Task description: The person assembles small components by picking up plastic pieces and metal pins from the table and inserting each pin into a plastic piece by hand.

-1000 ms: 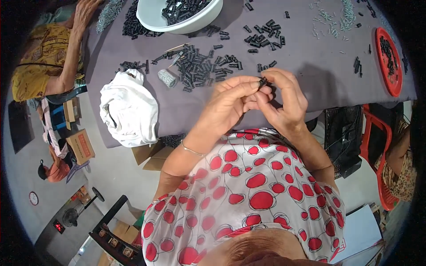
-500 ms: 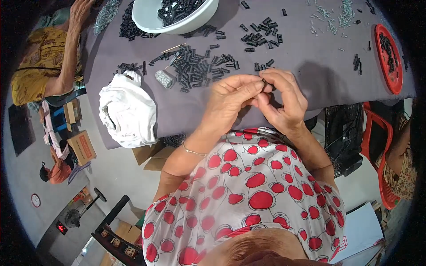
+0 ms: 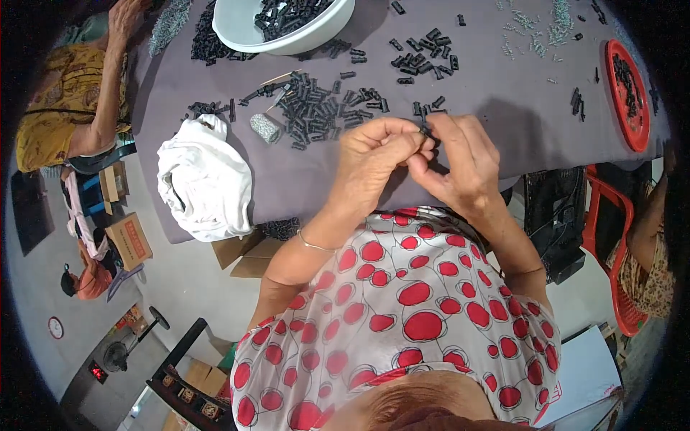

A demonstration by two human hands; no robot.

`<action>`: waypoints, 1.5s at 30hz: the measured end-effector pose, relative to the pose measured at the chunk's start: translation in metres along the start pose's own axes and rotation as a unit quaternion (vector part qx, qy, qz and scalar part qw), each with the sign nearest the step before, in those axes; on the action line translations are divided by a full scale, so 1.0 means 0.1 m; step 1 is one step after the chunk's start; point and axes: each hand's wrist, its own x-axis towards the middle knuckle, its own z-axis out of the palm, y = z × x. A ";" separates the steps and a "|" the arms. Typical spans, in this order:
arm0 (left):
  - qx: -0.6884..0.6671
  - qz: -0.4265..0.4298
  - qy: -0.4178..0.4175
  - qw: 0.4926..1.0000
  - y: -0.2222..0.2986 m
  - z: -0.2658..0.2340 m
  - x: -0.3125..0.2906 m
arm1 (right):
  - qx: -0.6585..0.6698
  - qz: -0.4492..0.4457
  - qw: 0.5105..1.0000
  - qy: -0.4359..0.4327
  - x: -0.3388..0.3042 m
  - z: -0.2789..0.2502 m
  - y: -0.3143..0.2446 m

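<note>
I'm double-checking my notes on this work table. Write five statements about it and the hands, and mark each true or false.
1. The left hand pinches a small black part. True.
2. The bracelet is on the right forearm. False: it is on the left forearm.
3. The white cloth lies to the left of both hands. True.
4. The white basin is empty. False: black pieces are heaped in it.
5. The red tray sits beside the white cloth, at the left. False: it is at the right end of the table.
</note>
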 end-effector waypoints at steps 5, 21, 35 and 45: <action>0.025 -0.010 0.005 1.000 0.03 0.02 0.00 | -0.033 -0.013 0.999 -0.029 0.06 -0.04 -0.04; 0.053 -0.027 -0.008 0.998 0.05 -0.03 -0.01 | -0.044 -0.049 0.997 0.041 0.01 0.06 0.12; 0.055 -0.027 -0.092 0.994 0.09 -0.02 -0.04 | 0.032 -0.023 0.999 0.004 -0.02 0.01 0.07; 0.105 -0.054 -0.091 0.989 0.04 -0.12 -0.02 | 0.092 0.000 0.991 -0.098 0.14 -0.26 0.13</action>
